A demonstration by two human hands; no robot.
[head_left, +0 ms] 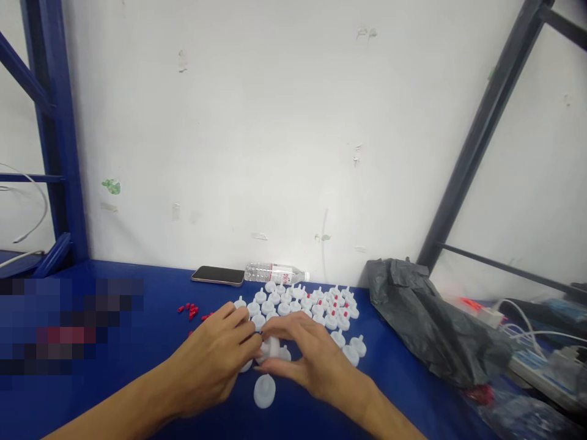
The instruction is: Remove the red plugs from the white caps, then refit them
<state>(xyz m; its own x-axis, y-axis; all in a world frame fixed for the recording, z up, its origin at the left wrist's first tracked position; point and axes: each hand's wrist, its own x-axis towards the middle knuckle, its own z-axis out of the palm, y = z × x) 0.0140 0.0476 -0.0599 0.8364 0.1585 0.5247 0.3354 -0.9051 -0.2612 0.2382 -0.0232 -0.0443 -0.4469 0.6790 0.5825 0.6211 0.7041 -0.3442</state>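
Note:
My left hand is closed, its fingertips pressed together at the left side of a white plastic cap; whatever they pinch is hidden. Thumb and fingers of my right hand curve around the same cap from the right. Just below the hands, a white disc lies on the blue table. Behind them spreads a group of white caps with thin spouts, several bearing red tips. Small loose red pieces lie left of the group.
A phone and a clear bottle lie along the white wall. At the right are a dark plastic bag, a power strip with white cables and clear plastic wrapping. Blue posts rise at the left.

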